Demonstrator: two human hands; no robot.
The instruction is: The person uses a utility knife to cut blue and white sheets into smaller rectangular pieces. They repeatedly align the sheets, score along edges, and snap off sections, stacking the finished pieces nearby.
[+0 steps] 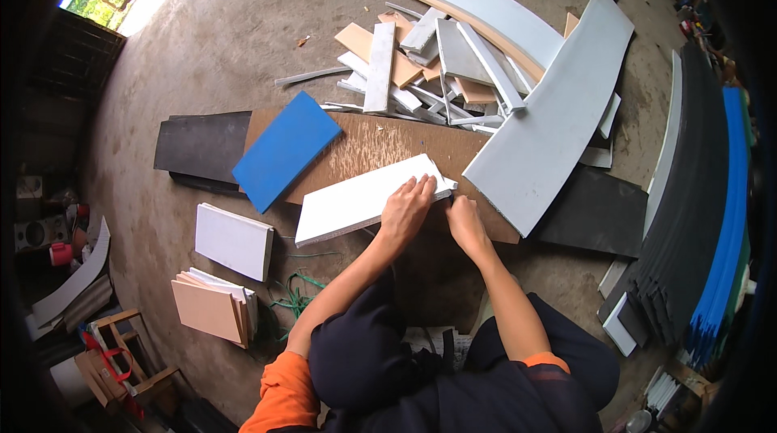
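A white foam-like board (356, 202) lies at a slant over the near edge of a scuffed brown board (376, 142). My left hand (407, 208) presses on its right part with the fingers stretched over the top face. Just right of it, my right hand (467, 224) is closed at the board's right end. A bit of something dark shows by its fingers, too hidden to name. At that end a thin white strip (450, 184) sticks out beside the board. A blue board (288, 151) rests on the brown board's left part.
Offcuts (421, 61) are heaped beyond the brown board. A long grey-white sheet (550, 117) slopes across its right end. Stacks of white pieces (235, 240) and beige pieces (209, 307) stand at left, near green cord (298, 295). Black sheets (680, 190) and blue sheets (732, 214) lie far right.
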